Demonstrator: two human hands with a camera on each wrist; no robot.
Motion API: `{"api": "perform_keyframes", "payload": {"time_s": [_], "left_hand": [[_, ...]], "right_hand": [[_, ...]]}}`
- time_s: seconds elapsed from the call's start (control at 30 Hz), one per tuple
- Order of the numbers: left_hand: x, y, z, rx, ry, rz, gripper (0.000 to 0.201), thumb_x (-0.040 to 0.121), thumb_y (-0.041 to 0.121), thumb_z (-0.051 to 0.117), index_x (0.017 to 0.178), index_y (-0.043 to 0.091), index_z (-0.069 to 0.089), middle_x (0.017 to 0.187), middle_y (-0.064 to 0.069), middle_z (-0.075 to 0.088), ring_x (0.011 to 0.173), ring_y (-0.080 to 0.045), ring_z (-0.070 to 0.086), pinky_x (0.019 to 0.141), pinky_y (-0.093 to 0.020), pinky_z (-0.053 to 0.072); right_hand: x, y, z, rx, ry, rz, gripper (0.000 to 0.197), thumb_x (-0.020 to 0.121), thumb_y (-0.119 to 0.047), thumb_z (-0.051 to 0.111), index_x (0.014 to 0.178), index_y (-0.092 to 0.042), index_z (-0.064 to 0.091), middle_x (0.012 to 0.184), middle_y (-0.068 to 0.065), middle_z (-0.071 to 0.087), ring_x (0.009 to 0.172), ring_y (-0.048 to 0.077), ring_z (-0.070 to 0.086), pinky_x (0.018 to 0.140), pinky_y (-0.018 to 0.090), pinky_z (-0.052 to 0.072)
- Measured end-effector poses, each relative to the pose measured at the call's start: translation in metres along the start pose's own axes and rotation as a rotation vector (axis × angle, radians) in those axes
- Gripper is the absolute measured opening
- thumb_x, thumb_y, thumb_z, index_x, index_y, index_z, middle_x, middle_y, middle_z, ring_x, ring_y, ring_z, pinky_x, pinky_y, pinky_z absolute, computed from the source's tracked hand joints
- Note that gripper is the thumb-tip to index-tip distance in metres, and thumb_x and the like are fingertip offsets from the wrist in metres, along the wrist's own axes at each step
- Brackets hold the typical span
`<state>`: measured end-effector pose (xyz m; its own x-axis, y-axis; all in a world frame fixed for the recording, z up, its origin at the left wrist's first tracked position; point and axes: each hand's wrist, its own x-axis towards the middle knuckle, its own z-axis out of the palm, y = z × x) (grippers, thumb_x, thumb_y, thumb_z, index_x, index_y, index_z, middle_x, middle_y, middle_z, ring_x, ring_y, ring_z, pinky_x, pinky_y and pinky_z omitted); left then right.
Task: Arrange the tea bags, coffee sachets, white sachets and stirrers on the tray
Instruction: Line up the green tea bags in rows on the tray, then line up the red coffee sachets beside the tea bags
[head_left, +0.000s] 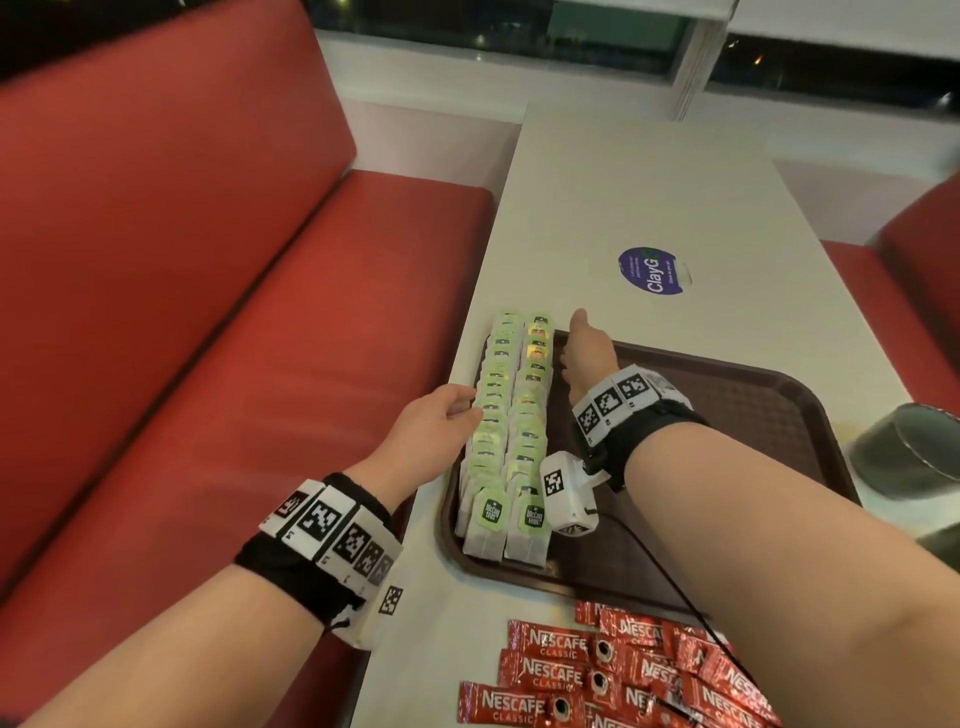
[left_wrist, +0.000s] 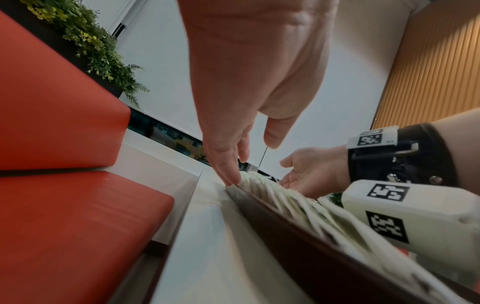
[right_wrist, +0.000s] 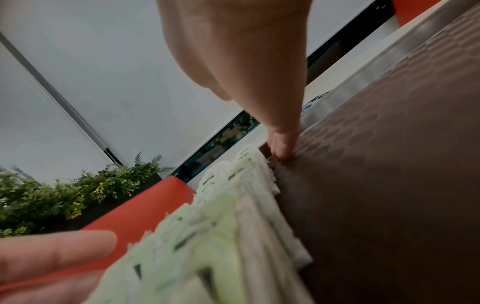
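Note:
Two long rows of tea bags (head_left: 511, 426) with green tags stand along the left side of the brown tray (head_left: 753, 410). My left hand (head_left: 436, 431) lies flat against the outer side of the left row, fingers straight (left_wrist: 226, 170). My right hand (head_left: 587, 353) stands on the inner side of the right row, thumb up; its fingertips (right_wrist: 280, 152) touch the tray floor next to the tea bags (right_wrist: 233, 205). Both hands flank the rows without gripping anything. Red Nescafe coffee sachets (head_left: 597, 670) lie in a loose pile on the table in front of the tray.
The tray sits on a white table (head_left: 649, 197) with a blue round sticker (head_left: 652, 270). A dark metal container (head_left: 909, 447) stands at the tray's right edge. Red bench seats (head_left: 208, 312) run along the left side.

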<state>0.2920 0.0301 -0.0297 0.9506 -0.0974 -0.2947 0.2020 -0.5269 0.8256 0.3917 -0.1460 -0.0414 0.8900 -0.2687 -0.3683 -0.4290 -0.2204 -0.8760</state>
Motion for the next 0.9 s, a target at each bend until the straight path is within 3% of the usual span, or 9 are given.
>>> {"api": "perform_keyframes", "payload": {"time_s": [0.13, 0.3, 0.4, 0.47, 0.53, 0.7, 0.9], "left_hand": [[-0.007, 0.002, 0.000, 0.006, 0.001, -0.003, 0.039, 0.096, 0.027, 0.050, 0.134, 0.018, 0.048, 0.136, 0.000, 0.053, 0.113, -0.006, 0.048, 0.091, -0.019, 0.034], [-0.027, -0.007, -0.008, -0.005, 0.029, -0.009, 0.037, 0.095, 0.026, 0.053, 0.132, 0.021, 0.050, 0.131, 0.003, 0.055, 0.111, -0.006, 0.050, 0.092, -0.020, 0.036], [-0.042, -0.019, -0.015, -0.023, 0.059, -0.014, 0.033, 0.094, 0.026, 0.056, 0.126, 0.022, 0.055, 0.126, 0.004, 0.059, 0.112, -0.009, 0.054, 0.095, -0.024, 0.040], [-0.054, -0.023, -0.016, -0.028, 0.056, -0.025, 0.031, 0.092, 0.029, 0.058, 0.123, 0.024, 0.057, 0.123, 0.005, 0.061, 0.113, -0.010, 0.056, 0.099, -0.029, 0.043], [-0.067, -0.023, -0.014, -0.016, 0.043, -0.025, 0.032, 0.092, 0.030, 0.059, 0.123, 0.023, 0.059, 0.122, 0.006, 0.062, 0.114, -0.010, 0.056, 0.101, -0.033, 0.044], [-0.109, -0.006, -0.004, 0.076, 0.022, 0.056, 0.031, 0.093, 0.026, 0.057, 0.123, 0.022, 0.058, 0.116, 0.008, 0.061, 0.108, -0.008, 0.055, 0.090, -0.022, 0.039], [-0.171, 0.002, 0.024, 0.306, -0.147, 0.136, 0.020, 0.088, 0.031, 0.064, 0.105, 0.040, 0.060, 0.107, 0.022, 0.059, 0.097, 0.004, 0.055, 0.079, -0.013, 0.040]], "right_hand": [[-0.012, -0.001, -0.003, 0.027, -0.080, 0.008, 0.064, 0.100, -0.047, 0.026, 0.133, 0.005, 0.045, 0.138, 0.026, 0.047, 0.128, 0.040, 0.044, 0.108, 0.050, 0.036], [-0.035, -0.005, -0.039, 0.042, -0.013, -0.011, 0.063, 0.102, -0.044, 0.022, 0.141, 0.005, 0.033, 0.146, 0.027, 0.035, 0.135, 0.042, 0.033, 0.113, 0.052, 0.027], [-0.064, -0.002, -0.070, 0.278, -0.011, 0.011, 0.061, 0.100, -0.046, 0.034, 0.144, -0.004, 0.033, 0.150, 0.016, 0.036, 0.138, 0.031, 0.034, 0.114, 0.043, 0.029], [-0.096, 0.001, -0.093, 0.397, -0.041, -0.019, 0.054, 0.101, -0.038, 0.037, 0.144, -0.005, 0.032, 0.148, 0.013, 0.038, 0.137, 0.026, 0.036, 0.111, 0.035, 0.031], [-0.130, 0.010, -0.116, 0.398, -0.113, -0.055, 0.047, 0.101, -0.028, 0.041, 0.142, -0.005, 0.038, 0.143, 0.012, 0.046, 0.133, 0.025, 0.041, 0.106, 0.033, 0.034], [-0.213, 0.058, -0.168, 0.060, -0.208, -0.128, 0.021, 0.095, -0.024, 0.053, 0.113, -0.024, 0.063, 0.114, -0.001, 0.068, 0.110, 0.014, 0.062, 0.100, 0.036, 0.046], [-0.302, 0.115, -0.209, -0.446, -0.128, -0.182, 0.026, 0.086, -0.028, 0.068, 0.108, -0.040, 0.062, 0.099, -0.020, 0.068, 0.093, -0.007, 0.061, 0.084, 0.020, 0.049]]}}
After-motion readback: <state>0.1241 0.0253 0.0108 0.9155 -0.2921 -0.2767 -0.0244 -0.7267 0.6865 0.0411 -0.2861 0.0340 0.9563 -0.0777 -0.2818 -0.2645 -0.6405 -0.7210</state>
